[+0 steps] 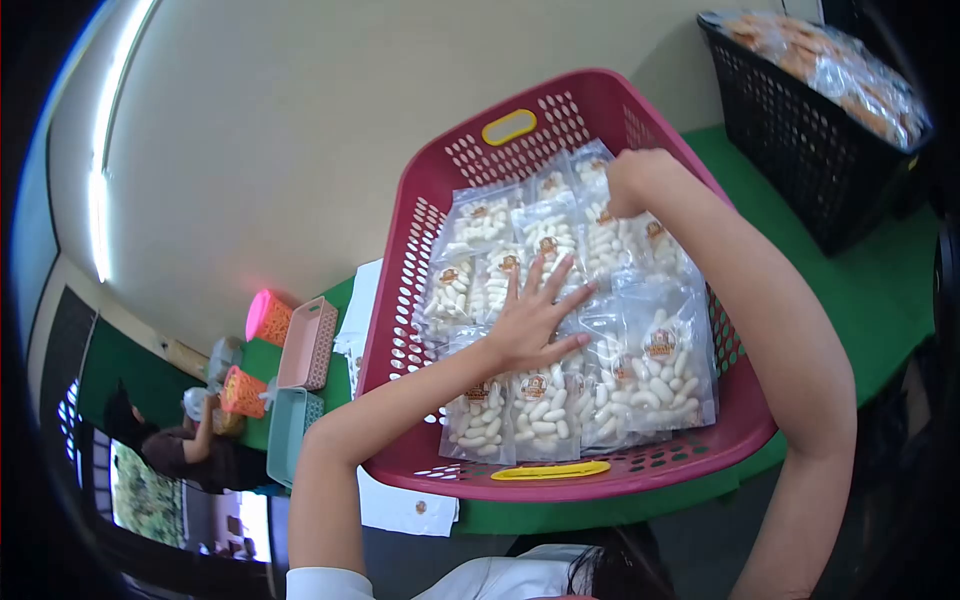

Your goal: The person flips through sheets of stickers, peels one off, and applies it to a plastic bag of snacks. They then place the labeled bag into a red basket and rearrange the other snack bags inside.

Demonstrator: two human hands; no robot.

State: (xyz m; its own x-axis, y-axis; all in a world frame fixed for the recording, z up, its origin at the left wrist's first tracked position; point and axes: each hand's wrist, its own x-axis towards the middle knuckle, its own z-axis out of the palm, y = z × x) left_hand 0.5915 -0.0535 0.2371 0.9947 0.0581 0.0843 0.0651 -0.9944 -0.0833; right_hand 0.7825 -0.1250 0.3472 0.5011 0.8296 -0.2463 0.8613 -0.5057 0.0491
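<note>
A maroon plastic basket (408, 200) with yellow handle grips holds rows of clear packets (662, 375) filled with white, bean-shaped pieces. Each packet bears a small orange-brown label. My left hand (540, 318) lies flat over packets in the middle of the basket, its fingers spread. Toward the basket's right side, my right hand (642, 178) is curled down among the upper packets. Its fingers are bent under and hidden, so what they grip cannot be made out.
The basket stands on a green-covered table (725, 165). A black crate (790, 125) of packaged goods stands at the right. On the left are a pink basket (307, 342), a teal basket (286, 432), orange containers and white paper (408, 503). Another person (195, 445) works there.
</note>
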